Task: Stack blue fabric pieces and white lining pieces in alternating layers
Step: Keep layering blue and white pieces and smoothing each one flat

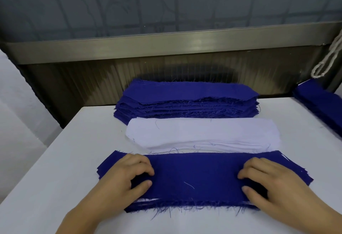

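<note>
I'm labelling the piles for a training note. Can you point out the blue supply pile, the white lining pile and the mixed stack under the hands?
blue supply pile (pixel 187 90), head view, top piece
white lining pile (pixel 201 130), head view, top sheet
mixed stack (pixel 196 174), head view, bare blue top layer

- Blue fabric pieces (pixel 196 176): matt woven cloth, edges frayed.
- White lining pieces (pixel 201 132): smooth matt cloth.
- Table (pixel 77 141): matt white covering.
- Rail (pixel 166 44): brushed metal, dull sheen.

Both forearms reach in from the near edge. The left hand (pixel 129 172) and right hand (pixel 266 176) lie palm down, well apart, fingers loosely bent and pointing inward toward each other.
</note>
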The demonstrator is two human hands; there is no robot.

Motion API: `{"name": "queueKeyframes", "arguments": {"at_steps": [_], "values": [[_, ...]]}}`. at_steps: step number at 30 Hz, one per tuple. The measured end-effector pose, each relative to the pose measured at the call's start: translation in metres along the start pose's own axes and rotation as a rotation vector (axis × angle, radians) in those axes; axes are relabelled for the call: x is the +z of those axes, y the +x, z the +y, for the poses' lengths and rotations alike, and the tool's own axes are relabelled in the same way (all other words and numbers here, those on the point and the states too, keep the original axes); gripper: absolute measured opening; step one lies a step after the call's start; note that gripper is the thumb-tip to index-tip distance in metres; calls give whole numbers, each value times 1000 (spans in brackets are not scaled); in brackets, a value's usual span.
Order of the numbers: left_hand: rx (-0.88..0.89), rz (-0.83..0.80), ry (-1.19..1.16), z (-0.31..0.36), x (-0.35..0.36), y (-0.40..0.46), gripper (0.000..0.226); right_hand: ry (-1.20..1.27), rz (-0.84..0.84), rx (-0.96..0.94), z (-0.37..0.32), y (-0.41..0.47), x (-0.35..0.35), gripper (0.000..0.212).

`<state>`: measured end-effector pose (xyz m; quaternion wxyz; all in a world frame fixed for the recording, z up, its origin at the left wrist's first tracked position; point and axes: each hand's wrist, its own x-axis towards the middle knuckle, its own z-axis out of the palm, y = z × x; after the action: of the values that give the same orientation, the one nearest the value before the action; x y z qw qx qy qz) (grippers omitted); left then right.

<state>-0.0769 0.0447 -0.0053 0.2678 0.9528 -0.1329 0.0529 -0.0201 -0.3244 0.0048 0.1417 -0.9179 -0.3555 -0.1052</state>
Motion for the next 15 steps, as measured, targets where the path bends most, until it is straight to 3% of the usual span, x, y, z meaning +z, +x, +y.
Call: {"name": "queueKeyframes", "arguments": {"at_steps": [10,15], "values": [[-137,28,57,-12,-15,-4,24,29,-101,346,31,-8,-7,18],[-241,-25,254,-13,-26,10,26,-188,-244,503,43,9,-18,13]]}}
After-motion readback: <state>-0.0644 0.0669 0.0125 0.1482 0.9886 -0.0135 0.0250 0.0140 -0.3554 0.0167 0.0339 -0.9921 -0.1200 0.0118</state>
